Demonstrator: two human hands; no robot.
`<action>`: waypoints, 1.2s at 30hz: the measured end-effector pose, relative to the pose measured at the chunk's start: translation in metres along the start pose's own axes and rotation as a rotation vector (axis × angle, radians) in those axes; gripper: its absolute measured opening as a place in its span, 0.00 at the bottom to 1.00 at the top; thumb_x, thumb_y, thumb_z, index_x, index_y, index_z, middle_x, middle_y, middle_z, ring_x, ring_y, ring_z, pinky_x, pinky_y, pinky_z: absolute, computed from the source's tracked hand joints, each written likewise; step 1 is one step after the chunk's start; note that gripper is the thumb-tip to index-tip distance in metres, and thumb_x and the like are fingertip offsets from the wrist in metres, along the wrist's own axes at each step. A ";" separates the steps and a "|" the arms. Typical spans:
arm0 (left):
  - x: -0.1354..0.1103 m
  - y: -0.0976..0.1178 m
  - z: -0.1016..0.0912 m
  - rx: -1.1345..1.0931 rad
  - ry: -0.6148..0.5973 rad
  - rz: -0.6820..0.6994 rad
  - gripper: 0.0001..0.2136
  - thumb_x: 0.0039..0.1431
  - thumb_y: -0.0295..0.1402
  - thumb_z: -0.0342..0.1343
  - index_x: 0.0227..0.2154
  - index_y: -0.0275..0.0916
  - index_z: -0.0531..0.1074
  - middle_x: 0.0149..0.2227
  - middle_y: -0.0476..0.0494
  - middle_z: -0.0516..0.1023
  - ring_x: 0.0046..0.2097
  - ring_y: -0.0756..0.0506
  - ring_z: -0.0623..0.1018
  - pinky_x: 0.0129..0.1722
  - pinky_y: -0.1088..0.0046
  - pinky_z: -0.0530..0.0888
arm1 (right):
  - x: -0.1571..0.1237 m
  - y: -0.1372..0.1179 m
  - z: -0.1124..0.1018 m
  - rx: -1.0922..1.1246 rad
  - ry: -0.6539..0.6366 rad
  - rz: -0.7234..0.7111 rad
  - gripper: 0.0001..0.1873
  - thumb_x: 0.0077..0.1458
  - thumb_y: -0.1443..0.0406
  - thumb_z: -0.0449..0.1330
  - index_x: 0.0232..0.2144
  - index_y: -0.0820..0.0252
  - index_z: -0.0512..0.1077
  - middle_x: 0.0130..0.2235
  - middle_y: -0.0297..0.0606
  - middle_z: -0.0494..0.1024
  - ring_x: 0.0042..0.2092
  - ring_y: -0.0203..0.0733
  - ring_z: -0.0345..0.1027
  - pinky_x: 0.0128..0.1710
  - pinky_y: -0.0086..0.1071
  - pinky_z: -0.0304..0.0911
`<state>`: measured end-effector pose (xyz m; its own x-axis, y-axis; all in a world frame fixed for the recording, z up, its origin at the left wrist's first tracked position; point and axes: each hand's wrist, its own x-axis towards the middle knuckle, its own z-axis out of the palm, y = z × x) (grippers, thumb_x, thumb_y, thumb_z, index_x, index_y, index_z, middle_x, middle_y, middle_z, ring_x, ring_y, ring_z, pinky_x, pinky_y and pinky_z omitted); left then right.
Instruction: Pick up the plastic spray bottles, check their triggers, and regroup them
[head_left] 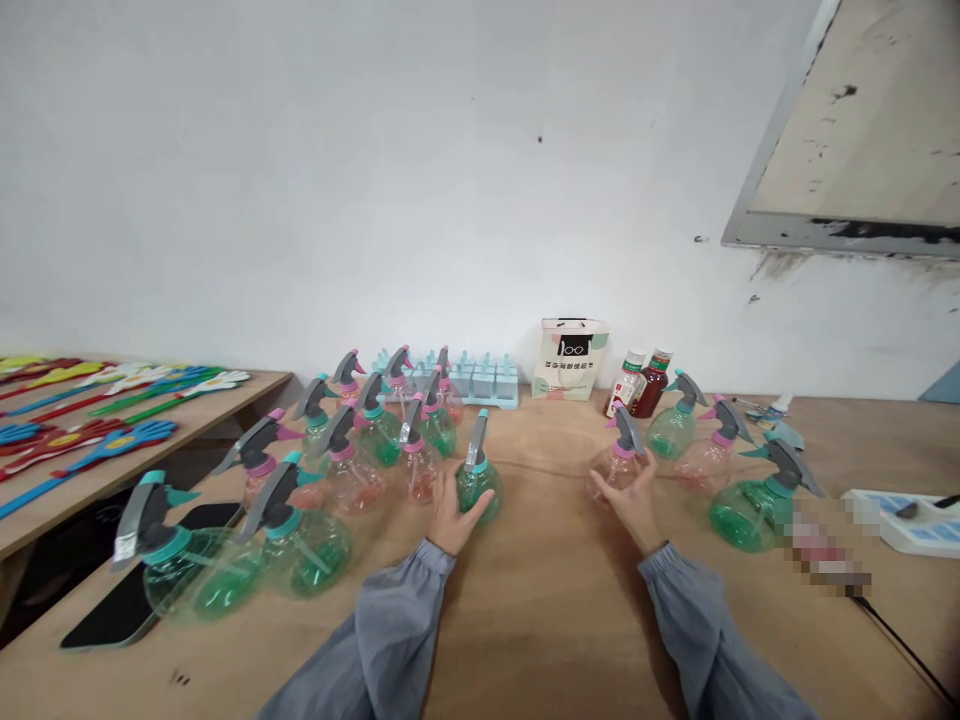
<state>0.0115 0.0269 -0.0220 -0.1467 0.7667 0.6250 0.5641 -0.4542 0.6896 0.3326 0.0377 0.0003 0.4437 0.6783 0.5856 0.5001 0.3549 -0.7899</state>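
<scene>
My left hand [452, 512] is closed around the body of a green spray bottle [480, 485] with a grey trigger head and teal collar, standing upright on the wooden table. To the right, my right hand [632, 497] grips a pink spray bottle [604, 466] by its round body, thumb and fingers on either side. Close to my left hand stands another pink spray bottle [417, 468]. Beyond my right hand are a green spray bottle [671, 432] and a pink spray bottle [703, 465]. A larger green spray bottle [750, 512] sits nearer on the right.
Several pink and green spray bottles [307, 555] crowd the left, near a dark phone [112, 612]. Against the wall are light-blue ice-pop moulds [484, 385], a paper bag [570, 360] and sauce bottles [651, 385]. A power strip [919, 525] lies right; colourful hand-shaped clappers [120, 440] cover the left table.
</scene>
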 end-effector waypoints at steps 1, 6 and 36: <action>0.000 0.000 0.000 -0.004 -0.001 0.000 0.26 0.56 0.48 0.60 0.54 0.41 0.65 0.50 0.37 0.72 0.56 0.36 0.72 0.60 0.48 0.65 | -0.008 0.006 -0.001 -0.031 0.009 -0.003 0.55 0.37 0.45 0.70 0.60 0.62 0.54 0.59 0.56 0.63 0.61 0.59 0.61 0.63 0.56 0.56; 0.001 -0.002 0.001 -0.023 -0.002 -0.001 0.27 0.56 0.49 0.60 0.54 0.41 0.65 0.51 0.36 0.72 0.57 0.35 0.71 0.60 0.48 0.65 | -0.014 0.029 0.004 -0.055 0.005 0.045 0.51 0.41 0.43 0.66 0.58 0.64 0.54 0.58 0.58 0.65 0.60 0.60 0.62 0.61 0.54 0.58; -0.016 -0.004 0.012 -0.239 -0.145 -0.057 0.35 0.55 0.47 0.61 0.60 0.39 0.56 0.58 0.32 0.68 0.62 0.35 0.69 0.64 0.47 0.63 | 0.037 0.030 0.049 -0.064 0.311 -0.102 0.36 0.55 0.42 0.56 0.54 0.63 0.61 0.54 0.55 0.65 0.57 0.58 0.60 0.59 0.58 0.55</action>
<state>0.0209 0.0224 -0.0392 -0.0454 0.8429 0.5362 0.3478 -0.4898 0.7994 0.3273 0.1051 -0.0104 0.5899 0.4094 0.6960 0.5949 0.3626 -0.7174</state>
